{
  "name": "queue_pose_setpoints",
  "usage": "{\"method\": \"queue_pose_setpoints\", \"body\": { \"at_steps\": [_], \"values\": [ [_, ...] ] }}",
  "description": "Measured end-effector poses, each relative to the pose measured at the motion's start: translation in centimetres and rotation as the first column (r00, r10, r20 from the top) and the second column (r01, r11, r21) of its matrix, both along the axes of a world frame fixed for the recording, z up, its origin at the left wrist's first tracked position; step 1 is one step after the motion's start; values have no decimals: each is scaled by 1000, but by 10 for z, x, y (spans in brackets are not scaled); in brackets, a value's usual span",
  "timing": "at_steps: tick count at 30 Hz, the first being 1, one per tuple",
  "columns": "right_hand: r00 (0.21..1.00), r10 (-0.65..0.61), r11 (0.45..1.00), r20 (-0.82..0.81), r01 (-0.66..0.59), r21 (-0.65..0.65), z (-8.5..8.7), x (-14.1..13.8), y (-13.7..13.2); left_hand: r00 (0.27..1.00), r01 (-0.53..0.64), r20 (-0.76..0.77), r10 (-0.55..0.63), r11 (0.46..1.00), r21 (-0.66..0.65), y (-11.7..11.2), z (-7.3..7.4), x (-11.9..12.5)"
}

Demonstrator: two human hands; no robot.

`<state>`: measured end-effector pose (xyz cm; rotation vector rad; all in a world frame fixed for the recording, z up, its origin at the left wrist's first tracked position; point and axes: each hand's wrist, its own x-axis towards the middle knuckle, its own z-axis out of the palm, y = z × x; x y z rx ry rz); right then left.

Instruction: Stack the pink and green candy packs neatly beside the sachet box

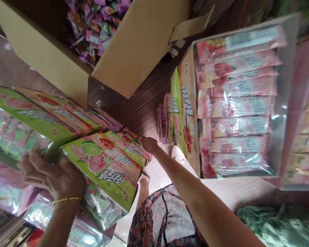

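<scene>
Two stacks of colourful candy boxes stand side by side at the left. The nearer top box is a green candy box (100, 164) with lime and pink fruit prints and a clear side. Beside it is another green candy box (28, 116), with wrapped pieces showing through its window. My left hand (54, 175), wearing a thin yellow bracelet, is at these two top boxes, fingers spread and holding nothing that I can see. Farther down, my right hand (148, 144) touches the lower boxes of the nearer stack; its fingers are mostly hidden.
An open cardboard carton (141, 44) holds many purple-wrapped candies (98, 27). To the right rises another stack, topped by a windowed box of pink sachets (237, 109). Green plastic bags (275, 226) lie at the lower right. Below are the striped floor (134, 113) and feet.
</scene>
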<state>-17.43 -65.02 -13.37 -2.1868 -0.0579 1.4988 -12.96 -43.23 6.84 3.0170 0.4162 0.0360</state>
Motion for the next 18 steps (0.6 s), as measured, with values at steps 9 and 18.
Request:
{"method": "queue_pose_setpoints", "body": {
  "at_steps": [9,18],
  "values": [
    [980,163,986,-114,-158,57,-22,-58,-15,999,-26,-39,29,996,81,3,-3,-7],
    [1000,17,994,-22,-19,-112,-20,-42,-8,999,20,35,-23,996,88,2,-5,-12]
  ]
}}
